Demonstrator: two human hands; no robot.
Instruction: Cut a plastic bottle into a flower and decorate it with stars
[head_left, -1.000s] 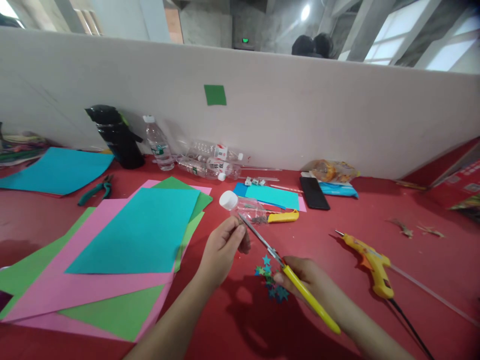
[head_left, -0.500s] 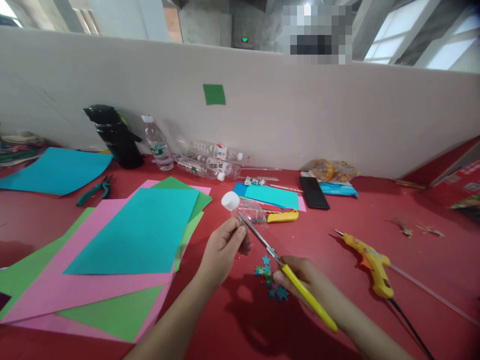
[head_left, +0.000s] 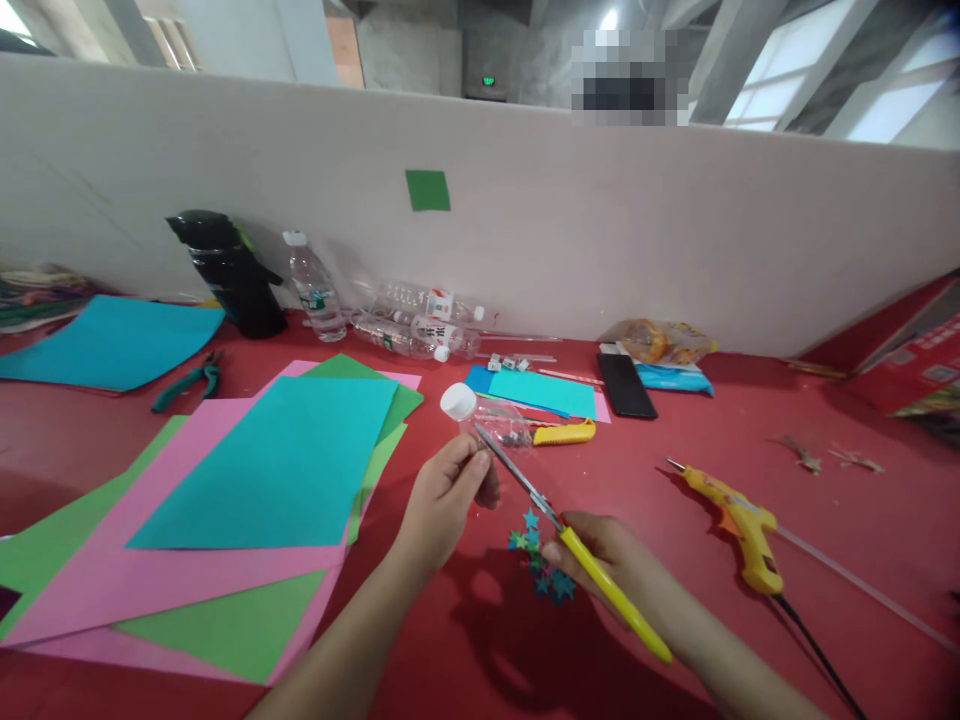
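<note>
Yellow-handled scissors (head_left: 534, 494) are gripped in my right hand (head_left: 600, 560), their blades together and pointing up and left. The blade tips reach the fingers of my left hand (head_left: 454, 485), which is closed in a pinch; whatever it pinches is too small or hidden to make out. Just beyond the fingertips lies a cut clear plastic bottle top (head_left: 499, 425) with a white cap (head_left: 458, 401). Beside it is a yellow utility knife (head_left: 564, 432). Small blue and green paper stars (head_left: 555, 586) lie on the red table near my right fingers.
Turquoise, pink and green paper sheets (head_left: 277, 470) cover the left side. To the right lies a yellow glue gun (head_left: 739, 525) with its cord. Farther back are pliers (head_left: 191, 383), a black flask (head_left: 232, 280), clear bottles (head_left: 315, 290), a phone (head_left: 628, 385) and a white partition (head_left: 525, 220).
Almost nothing differs. The whole view has shifted very slightly, and both hands and the scissors keep nearly the same pose.
</note>
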